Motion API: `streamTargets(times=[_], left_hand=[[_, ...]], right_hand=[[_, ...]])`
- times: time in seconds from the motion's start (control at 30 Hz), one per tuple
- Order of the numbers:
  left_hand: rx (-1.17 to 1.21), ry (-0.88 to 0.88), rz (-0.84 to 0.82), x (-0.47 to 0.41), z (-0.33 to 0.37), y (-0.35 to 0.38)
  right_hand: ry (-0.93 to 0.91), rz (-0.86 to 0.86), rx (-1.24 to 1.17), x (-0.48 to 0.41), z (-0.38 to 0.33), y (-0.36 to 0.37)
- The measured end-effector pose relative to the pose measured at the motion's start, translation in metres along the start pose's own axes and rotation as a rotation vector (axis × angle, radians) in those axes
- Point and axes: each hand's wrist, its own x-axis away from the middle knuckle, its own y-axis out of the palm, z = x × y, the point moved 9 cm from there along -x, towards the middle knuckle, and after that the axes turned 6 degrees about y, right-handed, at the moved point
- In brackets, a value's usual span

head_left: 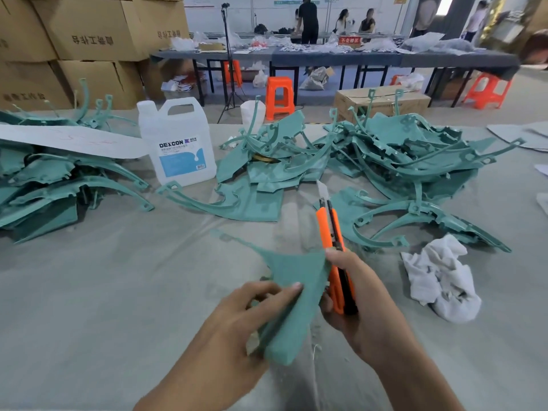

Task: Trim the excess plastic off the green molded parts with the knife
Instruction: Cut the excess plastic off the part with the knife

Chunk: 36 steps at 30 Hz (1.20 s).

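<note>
Both hands work one green molded part, held up near the viewer, in front and to the right of the jug.

The left hand pinches the part between thumb and fingers. The right hand is clenched round the orange knife, blade out, handle just beside the part's edge. The jug's label reads "DEXCON". Heaps of green parts lie right of the jug and left of it. A crumpled white rag lies in front of the jug, far right. Printed cardboard boxes and an orange stool stand behind it.
</note>
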Motion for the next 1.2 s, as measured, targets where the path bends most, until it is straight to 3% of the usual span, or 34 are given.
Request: streamTargets(times=[0.07, 0.13, 0.27, 0.37, 0.6, 0.7, 0.93, 1.2], left_hand=[[0.083, -0.042, -0.218, 0.008, -0.005, 0.023], [0.204, -0.118, -0.271, 0.015, -0.008, 0.037], [0.429, -0.36, 0.032, 0.018, -0.019, 0.04], [0.52, -0.474, 0.159, 0.024, -0.035, 0.045], [0.525, -0.452, 0.383, 0.021, -0.053, 0.019], [0.323, -0.405, 0.406, 0.017, -0.051, 0.009], [0.18, -0.413, 0.342, 0.019, -0.058, 0.011], [0.16, -0.39, 0.36, 0.03, -0.06, 0.002]], right_hand=[[-0.069, 0.037, 0.051, -0.002, -0.002, -0.004], [-0.146, 0.033, 0.155, -0.002, 0.0, 0.002], [-0.105, -0.017, 0.315, 0.0, 0.025, 0.02], [-0.048, -0.077, 0.356, 0.003, 0.038, 0.027], [-0.203, 0.038, 0.471, 0.013, 0.018, 0.002], [-0.278, 0.091, 0.611, 0.024, 0.014, -0.008], [-0.303, 0.114, 0.959, 0.04, 0.027, -0.005], [-0.386, 0.228, 1.128, 0.018, 0.01, -0.021]])
